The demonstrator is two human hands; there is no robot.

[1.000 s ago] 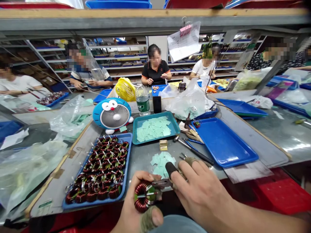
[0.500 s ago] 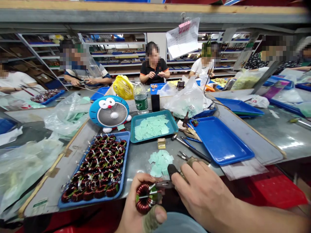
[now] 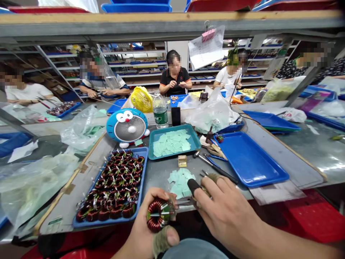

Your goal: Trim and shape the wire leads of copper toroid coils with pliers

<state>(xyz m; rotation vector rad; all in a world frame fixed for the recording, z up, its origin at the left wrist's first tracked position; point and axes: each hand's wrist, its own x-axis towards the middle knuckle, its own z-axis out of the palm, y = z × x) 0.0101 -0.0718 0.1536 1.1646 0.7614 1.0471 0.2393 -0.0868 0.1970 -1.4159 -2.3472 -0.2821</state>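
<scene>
My left hand [image 3: 151, 223] is closed around a copper-wound toroid coil [image 3: 154, 225] with a pale strip across its hole and green pieces at its side. The left thumb is wrapped in tan tape. My right hand [image 3: 223, 205], a black cover on one finger, grips what look like pliers [image 3: 185, 203]; their thin metal jaws point left at the coil's wire-end side. The palm hides the handles, and I cannot tell whether the jaws touch the coil. Loose pale-green paper pieces [image 3: 180, 181] lie just beyond both hands.
A blue tray of several wound coils [image 3: 145, 180] is at left. Behind are a teal tray of green papers [image 3: 198, 144], a cartoon fan [image 3: 111, 127] and a bottle [image 3: 161, 117]. A hammer [image 3: 215, 167] lies beside a blue tray [image 3: 250, 162] at right. Co-workers sit opposite.
The view has shifted, so the bench appears slightly lower and further right. The coil, still in my left hand, has turned a little, its pale strip now nearly level. My right hand keeps its grip.
</scene>
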